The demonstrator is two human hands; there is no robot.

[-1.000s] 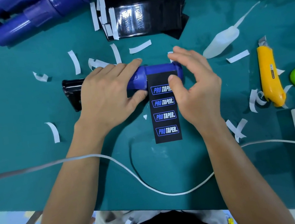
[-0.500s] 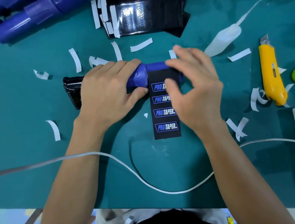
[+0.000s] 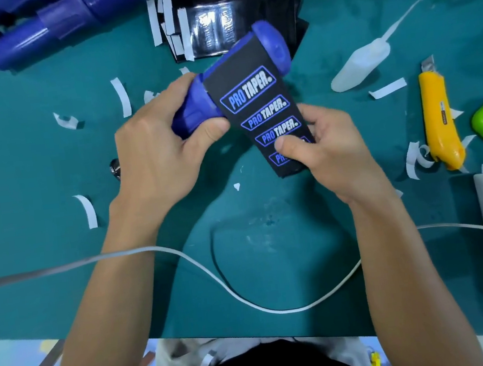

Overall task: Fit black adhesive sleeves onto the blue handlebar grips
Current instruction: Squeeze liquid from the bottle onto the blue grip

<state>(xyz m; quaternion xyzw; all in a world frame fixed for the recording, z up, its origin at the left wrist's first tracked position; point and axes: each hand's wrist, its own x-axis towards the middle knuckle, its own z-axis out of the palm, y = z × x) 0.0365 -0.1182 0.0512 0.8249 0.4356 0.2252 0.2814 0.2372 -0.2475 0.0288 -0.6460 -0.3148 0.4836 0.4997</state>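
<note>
Over the teal counter [image 3: 39, 207], my left grip [image 3: 152, 160] curls round the blue handlebar grip [image 3: 273, 46], which tilts up and away from it. The black PRO TAPER sleeve [image 3: 254, 96] hangs from the handlebar grip into my right grip [image 3: 334, 153], whose thumb and fingers pinch its lower end.

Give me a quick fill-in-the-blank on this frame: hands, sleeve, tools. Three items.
1. The left hand grips the blue grip; the black sleeve stuck on it is pinched by the ____.
2. The sleeve's repeated logo reads ____.
3. The utility knife lying to the right of both hands is ____.
Missing words: right hand; PRO TAPER; yellow.
</note>
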